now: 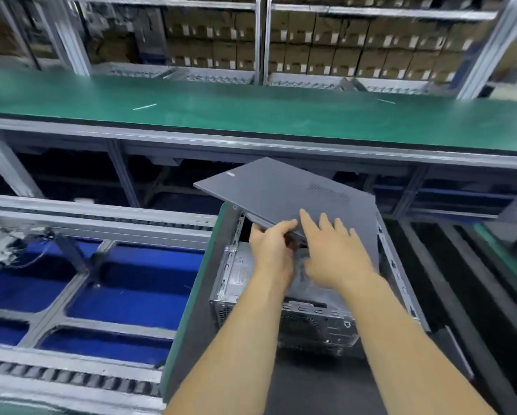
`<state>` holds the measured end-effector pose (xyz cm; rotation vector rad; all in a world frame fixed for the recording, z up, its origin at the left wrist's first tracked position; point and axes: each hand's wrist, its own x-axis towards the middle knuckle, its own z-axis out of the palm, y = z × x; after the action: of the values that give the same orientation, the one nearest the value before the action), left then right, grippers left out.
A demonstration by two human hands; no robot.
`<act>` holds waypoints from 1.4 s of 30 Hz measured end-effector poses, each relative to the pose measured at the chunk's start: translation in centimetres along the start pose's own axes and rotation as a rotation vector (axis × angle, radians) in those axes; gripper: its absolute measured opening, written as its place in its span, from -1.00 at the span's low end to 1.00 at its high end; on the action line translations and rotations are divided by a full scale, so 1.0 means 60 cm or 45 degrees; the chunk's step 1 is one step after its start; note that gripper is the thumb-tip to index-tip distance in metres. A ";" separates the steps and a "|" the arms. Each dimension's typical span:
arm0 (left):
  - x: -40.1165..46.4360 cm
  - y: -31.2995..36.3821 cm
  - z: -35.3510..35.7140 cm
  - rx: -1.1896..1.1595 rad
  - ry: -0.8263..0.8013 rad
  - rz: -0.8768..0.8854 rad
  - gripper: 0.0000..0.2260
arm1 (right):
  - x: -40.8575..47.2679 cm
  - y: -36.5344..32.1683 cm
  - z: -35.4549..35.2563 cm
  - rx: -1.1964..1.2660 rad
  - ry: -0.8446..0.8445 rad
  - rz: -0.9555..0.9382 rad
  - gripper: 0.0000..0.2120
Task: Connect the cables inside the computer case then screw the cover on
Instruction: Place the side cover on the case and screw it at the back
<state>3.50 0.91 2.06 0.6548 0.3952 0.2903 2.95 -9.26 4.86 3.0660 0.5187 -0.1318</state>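
A metal computer case (pixel 305 322) lies on its side on a dark pallet (pixel 311 387), its open side facing up. The dark grey cover panel (pixel 284 190) is tilted above the case, its far end raised, with a perforated patch near its right side. My left hand (pixel 269 250) grips the cover's near left edge, fingers curled under it. My right hand (pixel 332 253) rests flat on top of the cover, fingers spread. The inside of the case and its cables are mostly hidden by the cover and my hands.
A green-topped bench (pixel 251 115) runs across behind the case. A roller conveyor frame (pixel 101 217) with blue flooring (pixel 131 301) below lies to the left. Shelves of cardboard boxes (pixel 341 49) fill the background. Dark rails (pixel 460 280) run along the right.
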 end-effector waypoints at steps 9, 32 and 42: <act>-0.092 -0.034 -0.021 1.280 0.425 1.184 -0.59 | -0.031 0.107 0.050 -0.091 0.787 -0.153 -0.57; -0.013 -0.032 -0.108 2.748 -0.668 0.422 -0.47 | -0.116 0.056 0.163 -0.138 0.014 -0.105 -0.03; -0.003 -0.013 -0.111 2.780 -0.709 0.523 -0.48 | -0.142 0.012 0.155 -0.132 0.084 0.005 -0.10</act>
<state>0.51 3.78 -3.23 2.8917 -0.1560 -0.0849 -5.57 -13.16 -3.62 2.9783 0.5053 -0.0029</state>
